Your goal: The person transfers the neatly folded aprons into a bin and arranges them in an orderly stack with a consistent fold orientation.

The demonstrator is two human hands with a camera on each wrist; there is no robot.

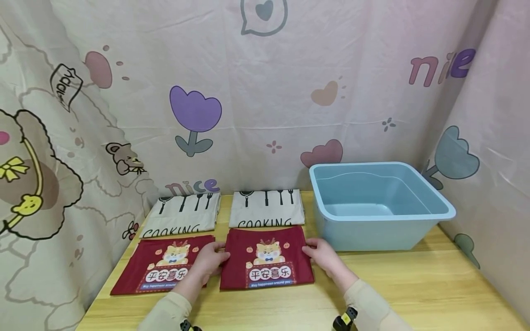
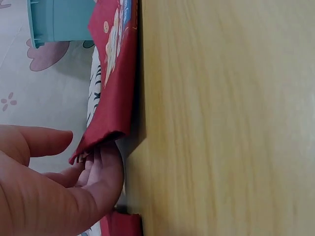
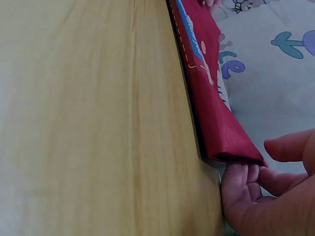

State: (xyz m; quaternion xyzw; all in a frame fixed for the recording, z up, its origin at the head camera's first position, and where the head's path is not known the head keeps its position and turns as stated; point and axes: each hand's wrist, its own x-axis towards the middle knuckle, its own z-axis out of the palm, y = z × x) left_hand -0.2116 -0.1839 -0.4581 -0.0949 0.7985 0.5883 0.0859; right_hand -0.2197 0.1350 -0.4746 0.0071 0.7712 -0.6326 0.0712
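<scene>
Pale, cartoon-printed fabric (image 1: 265, 119) hangs behind a light wood-grain counter (image 1: 256, 310), where you work the middle near piece: a folded dark-red cloth with an animal print (image 1: 267, 257), left of a pale-blue rectangular plastic tub (image 1: 372, 236). Your left hand (image 1: 210, 261) and right hand (image 1: 323, 257) flank it, fingers touching its side edges and thumbs standing clear of the fabric, so neither pinches it. You appear to be lining up or setting down the fold, its match, a second folded red cloth (image 1: 165, 264), lying to the left. On the far side sit two folded white cloths lettered "COOKING", one left (image 1: 180, 216), one right (image 1: 267, 209). Judging by the pose, the next move calls for you to square the edges and draw away evenly, or, for a lift, to bring both thumbs down and keep the layers together.
</scene>
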